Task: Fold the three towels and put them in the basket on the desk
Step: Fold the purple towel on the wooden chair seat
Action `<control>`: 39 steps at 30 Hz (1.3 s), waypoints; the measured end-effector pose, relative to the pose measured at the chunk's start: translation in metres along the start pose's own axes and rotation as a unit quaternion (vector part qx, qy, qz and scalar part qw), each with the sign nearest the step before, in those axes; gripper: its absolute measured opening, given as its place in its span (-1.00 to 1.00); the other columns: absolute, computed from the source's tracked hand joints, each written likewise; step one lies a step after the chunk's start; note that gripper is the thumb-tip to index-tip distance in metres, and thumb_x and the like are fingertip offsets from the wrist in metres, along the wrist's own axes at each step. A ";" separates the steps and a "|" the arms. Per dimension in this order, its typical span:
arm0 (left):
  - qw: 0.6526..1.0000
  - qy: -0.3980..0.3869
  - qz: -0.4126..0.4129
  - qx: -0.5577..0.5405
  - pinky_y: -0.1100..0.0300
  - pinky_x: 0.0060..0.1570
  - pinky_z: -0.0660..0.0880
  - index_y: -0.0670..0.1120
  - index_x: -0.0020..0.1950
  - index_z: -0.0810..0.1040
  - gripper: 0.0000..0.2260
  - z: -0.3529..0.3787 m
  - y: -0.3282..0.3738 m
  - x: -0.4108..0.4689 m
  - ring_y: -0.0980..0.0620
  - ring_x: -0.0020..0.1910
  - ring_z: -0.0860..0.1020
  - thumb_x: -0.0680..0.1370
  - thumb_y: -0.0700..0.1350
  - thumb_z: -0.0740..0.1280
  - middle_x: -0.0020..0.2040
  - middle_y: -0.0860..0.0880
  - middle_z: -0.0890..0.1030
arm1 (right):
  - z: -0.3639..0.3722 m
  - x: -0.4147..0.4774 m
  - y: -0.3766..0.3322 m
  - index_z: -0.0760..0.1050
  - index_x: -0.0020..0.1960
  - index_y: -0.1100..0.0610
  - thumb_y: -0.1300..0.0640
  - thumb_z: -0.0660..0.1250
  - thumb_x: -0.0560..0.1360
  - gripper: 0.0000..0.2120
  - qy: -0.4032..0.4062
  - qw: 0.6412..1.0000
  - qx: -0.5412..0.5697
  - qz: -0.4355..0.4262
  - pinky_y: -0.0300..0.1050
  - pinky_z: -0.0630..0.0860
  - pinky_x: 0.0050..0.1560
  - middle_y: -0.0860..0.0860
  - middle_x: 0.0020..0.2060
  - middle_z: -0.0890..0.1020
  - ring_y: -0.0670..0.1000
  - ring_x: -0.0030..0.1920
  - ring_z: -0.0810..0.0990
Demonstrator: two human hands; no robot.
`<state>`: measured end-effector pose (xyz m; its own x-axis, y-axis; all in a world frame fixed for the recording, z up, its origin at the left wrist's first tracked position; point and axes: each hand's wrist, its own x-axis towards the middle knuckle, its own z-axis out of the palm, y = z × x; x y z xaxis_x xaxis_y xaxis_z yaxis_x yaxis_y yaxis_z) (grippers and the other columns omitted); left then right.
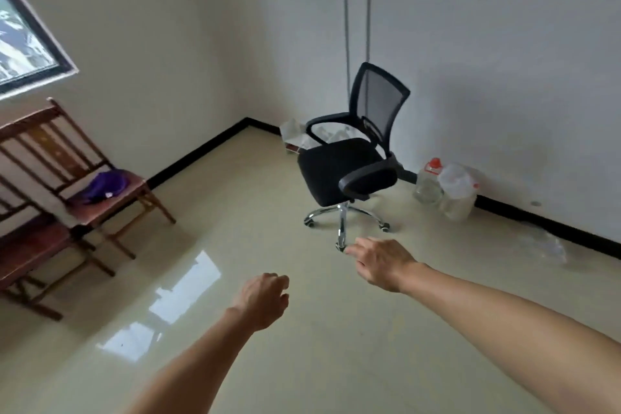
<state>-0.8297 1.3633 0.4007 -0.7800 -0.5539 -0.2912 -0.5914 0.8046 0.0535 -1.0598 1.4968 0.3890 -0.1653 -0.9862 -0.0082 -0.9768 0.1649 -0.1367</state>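
No towel, basket or desk is in view. Both my arms reach forward over a glossy beige floor. My left hand [263, 299] hangs with its fingers loosely curled and holds nothing. My right hand [381, 262] is stretched out further ahead, fingers slightly apart and empty, near the base of a black office chair [339, 171].
The black mesh office chair on a chrome wheeled base stands ahead by the white wall. Two wooden chairs [84, 185] stand at the left, one with a purple cloth item [106, 185] on its seat. Clear plastic bottles [447, 188] and plastic wrap lie along the right wall.
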 end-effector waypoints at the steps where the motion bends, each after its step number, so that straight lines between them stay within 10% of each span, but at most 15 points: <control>1: 1.000 0.000 -0.022 -0.008 0.16 0.04 0.44 -0.03 0.26 0.48 -0.72 -0.003 -0.023 -0.001 -0.08 0.14 0.55 0.60 0.00 0.17 0.18 -0.03 0.58 | 0.002 0.025 -0.015 0.39 0.38 0.01 0.11 0.14 0.57 -0.61 -0.004 1.000 -0.003 -0.019 -0.01 0.48 0.04 0.03 0.21 0.51 0.11 0.19 0.53; 27: 0.898 0.051 -0.404 -0.169 0.19 0.11 0.40 0.02 0.26 0.49 -0.72 -0.058 -0.508 0.195 0.02 0.23 0.48 0.58 0.05 0.21 0.19 0.03 0.57 | 0.049 0.717 -0.217 0.35 0.39 0.03 0.04 0.15 0.58 -0.62 -0.084 0.920 -0.043 -0.382 0.00 0.51 0.03 0.07 0.18 0.51 0.12 0.17 0.52; 39: 0.922 -0.005 -0.369 -0.120 0.12 -0.11 0.39 -0.04 -0.09 0.42 -0.87 -0.103 -0.767 0.279 -0.10 0.12 0.52 0.54 0.01 0.18 0.06 -0.05 0.58 | 0.048 0.931 -0.317 0.33 0.41 0.00 0.05 0.13 0.57 -0.60 -0.074 0.943 -0.030 -0.322 -0.03 0.50 0.01 0.03 0.18 0.50 0.09 0.15 0.52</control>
<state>-0.6144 0.5700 0.3766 -0.1454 -0.9285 -0.3417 -0.9894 0.1382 0.0457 -0.8979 0.5258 0.3771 0.4812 -0.8728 -0.0810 -0.8750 -0.4727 -0.1046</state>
